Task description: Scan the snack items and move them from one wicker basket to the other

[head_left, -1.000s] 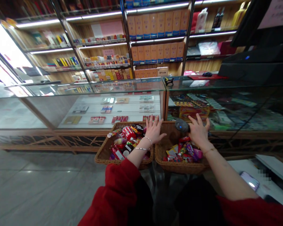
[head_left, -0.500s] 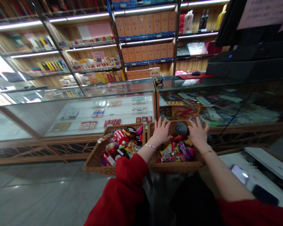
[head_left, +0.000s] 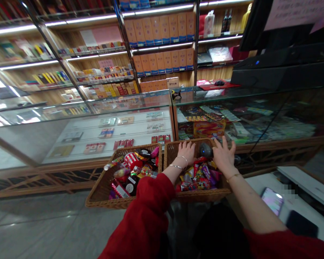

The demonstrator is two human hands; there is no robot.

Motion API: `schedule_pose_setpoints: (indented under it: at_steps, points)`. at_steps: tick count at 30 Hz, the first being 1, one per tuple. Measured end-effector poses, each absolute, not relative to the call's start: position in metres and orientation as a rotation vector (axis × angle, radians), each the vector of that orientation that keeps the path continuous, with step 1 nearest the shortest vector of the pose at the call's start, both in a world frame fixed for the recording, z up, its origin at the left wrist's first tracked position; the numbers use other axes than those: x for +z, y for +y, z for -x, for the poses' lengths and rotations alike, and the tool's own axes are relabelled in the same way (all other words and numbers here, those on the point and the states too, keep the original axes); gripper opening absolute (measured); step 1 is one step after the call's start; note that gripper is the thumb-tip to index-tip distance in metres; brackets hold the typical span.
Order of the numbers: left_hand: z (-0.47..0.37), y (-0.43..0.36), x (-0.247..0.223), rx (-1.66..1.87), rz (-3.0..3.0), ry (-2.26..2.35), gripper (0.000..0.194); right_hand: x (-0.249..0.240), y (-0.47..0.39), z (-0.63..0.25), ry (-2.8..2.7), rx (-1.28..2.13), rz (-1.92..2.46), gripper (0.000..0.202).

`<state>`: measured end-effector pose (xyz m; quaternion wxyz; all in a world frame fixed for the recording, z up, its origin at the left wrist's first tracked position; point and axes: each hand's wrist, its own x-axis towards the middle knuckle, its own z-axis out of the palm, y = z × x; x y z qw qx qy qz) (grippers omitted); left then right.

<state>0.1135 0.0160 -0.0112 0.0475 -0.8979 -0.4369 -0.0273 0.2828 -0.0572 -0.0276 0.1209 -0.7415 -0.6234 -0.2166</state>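
My left hand, with a silver bangle at the wrist, reaches into the right wicker basket. Its fingers are extended and slightly bent near the back wall, and nothing shows in them. Wrapped sweets in yellow, red and purple fill that basket's lower part. At the basket's right side, my right hand has its fingers spread, holding nothing visible. A dark rounded object with a small blue spot lies beside its thumb. The left wicker basket stands alongside, holding a red-and-white striped pack and other snacks.
A glass display counter runs behind the baskets, with flat packs inside. Beyond it, lit shelves carry orange boxes. A monitor stands on the right. A phone and a dark flat item lie on a white surface.
My left hand has moved lower into the right basket, its fingers closer together than before. My right hand stays at the right side. The whole view has shifted slightly.
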Motion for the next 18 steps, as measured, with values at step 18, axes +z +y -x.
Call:
schedule_pose_setpoints:
  at_steps: [18]
  points:
    - [-0.161,0.046,-0.055,0.127,2.857,-1.180,0.047,-0.031,-0.064,-0.282,-1.598,-0.575,2.266,0.035]
